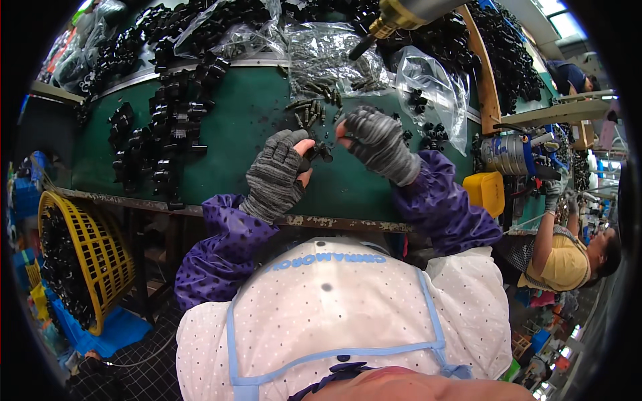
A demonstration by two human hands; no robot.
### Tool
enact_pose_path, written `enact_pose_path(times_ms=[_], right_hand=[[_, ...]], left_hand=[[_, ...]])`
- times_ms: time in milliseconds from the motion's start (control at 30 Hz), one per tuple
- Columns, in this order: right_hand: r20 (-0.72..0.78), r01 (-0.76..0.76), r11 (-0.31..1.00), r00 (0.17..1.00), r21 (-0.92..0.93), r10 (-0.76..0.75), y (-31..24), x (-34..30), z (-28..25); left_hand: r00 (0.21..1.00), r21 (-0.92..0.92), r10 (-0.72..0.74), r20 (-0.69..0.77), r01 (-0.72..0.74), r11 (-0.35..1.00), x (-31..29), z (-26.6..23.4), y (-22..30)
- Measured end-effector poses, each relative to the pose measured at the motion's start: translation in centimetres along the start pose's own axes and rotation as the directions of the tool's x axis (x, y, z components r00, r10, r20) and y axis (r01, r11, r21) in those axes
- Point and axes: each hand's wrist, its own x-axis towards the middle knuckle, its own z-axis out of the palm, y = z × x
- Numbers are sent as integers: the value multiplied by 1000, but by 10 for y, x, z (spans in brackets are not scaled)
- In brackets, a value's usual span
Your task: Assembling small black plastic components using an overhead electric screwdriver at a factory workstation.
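My left hand (275, 175), in a grey striped glove with bare fingertips, is closed around a small black plastic part (323, 153) over the green table. Its exact shape is partly hidden by my fingers. Just to the right, my right hand (382, 144) wears a matching glove, its thumb and fingertips pinched together close to that part. Whatever lies in the pinch is too small to make out. Beyond both hands lies a loose pile of short dark metal pieces (309, 112), like pins or screws, spilling from a clear plastic bag (328, 57).
A power screwdriver (391, 23) hangs above the far side. Rows of black plastic parts (177, 120) cover the table's left. A clear bag (435, 93) with small black pieces, a yellow bin (484, 192) and a co-worker (562, 257) are right. A yellow basket (100, 250) stands lower left.
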Motion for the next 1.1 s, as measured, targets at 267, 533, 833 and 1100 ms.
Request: enact_pose_path(times_ms=[267,533,833,1100], right_hand=[[102,116,993,988,-19,-113,2,6,11],[432,-502,724,848,473,306,8,17,5],[261,-272,854,951,443,167,11,3,20],[69,69,998,995,-3,-68,0,-17,23]], left_hand=[[995,61,103,-8,-102,993,0,-1,1],[995,12,87,-39,-86,996,2,0,2],[995,11,73,-62,-72,997,6,2,6],[993,13,107,-49,-106,994,4,4,-1]])
